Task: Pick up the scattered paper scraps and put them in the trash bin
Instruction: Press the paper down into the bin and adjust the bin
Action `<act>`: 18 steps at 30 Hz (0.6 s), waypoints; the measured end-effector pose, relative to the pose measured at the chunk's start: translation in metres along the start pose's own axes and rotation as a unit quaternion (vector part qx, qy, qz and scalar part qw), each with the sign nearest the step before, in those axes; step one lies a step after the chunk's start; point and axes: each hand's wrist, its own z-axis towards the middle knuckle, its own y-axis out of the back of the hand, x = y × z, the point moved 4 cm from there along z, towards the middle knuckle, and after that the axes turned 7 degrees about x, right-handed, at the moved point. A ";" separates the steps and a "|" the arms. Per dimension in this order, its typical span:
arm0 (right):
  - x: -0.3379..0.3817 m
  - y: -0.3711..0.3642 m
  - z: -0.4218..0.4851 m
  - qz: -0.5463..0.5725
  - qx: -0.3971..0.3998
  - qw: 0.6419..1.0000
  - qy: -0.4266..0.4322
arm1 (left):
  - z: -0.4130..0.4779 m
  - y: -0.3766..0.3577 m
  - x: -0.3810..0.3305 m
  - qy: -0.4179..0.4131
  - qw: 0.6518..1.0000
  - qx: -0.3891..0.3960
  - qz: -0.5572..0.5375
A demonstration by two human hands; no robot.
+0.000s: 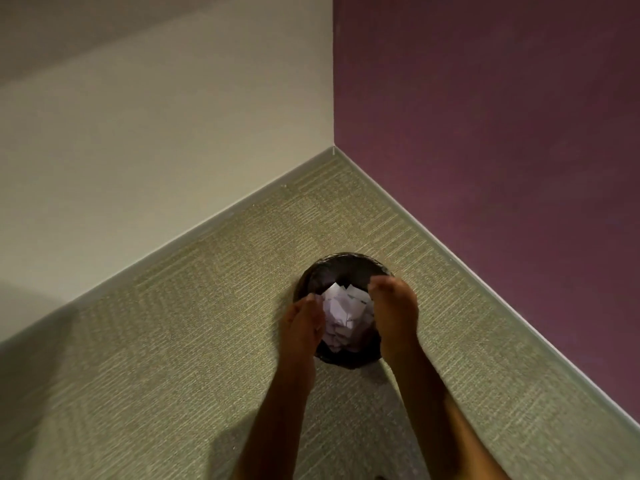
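Observation:
A round black trash bin (pixel 341 263) stands on the carpet near the corner of the room. Both my hands are over its opening. My left hand (pixel 302 323) is at the bin's left rim and my right hand (pixel 394 315) at its right side, palms turned toward each other. A bunch of white paper scraps (pixel 344 315) sits between the two palms, touching both hands, above the dark inside of the bin. The bin's bottom is hidden by the scraps and my hands.
Green-beige carpet (pixel 194 323) covers the floor. A cream wall (pixel 156 133) runs on the left and a purple wall (pixel 502 116) on the right; they meet in a corner behind the bin, with a pale baseboard along both.

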 end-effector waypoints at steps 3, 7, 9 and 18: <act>0.011 0.014 -0.022 -0.091 0.020 0.995 -0.023 | -0.028 -0.008 -0.003 0.091 0.991 -0.030 -0.095; 0.018 0.034 -0.052 -0.086 0.044 0.993 -0.074 | -0.065 -0.010 -0.007 0.153 0.976 -0.054 -0.148; 0.033 0.046 -0.068 -0.080 0.056 0.991 -0.086 | -0.082 -0.013 -0.011 0.176 0.972 -0.048 -0.145; 0.070 0.081 -0.107 -0.095 0.077 0.985 -0.123 | -0.139 -0.010 -0.051 0.214 0.970 -0.042 -0.111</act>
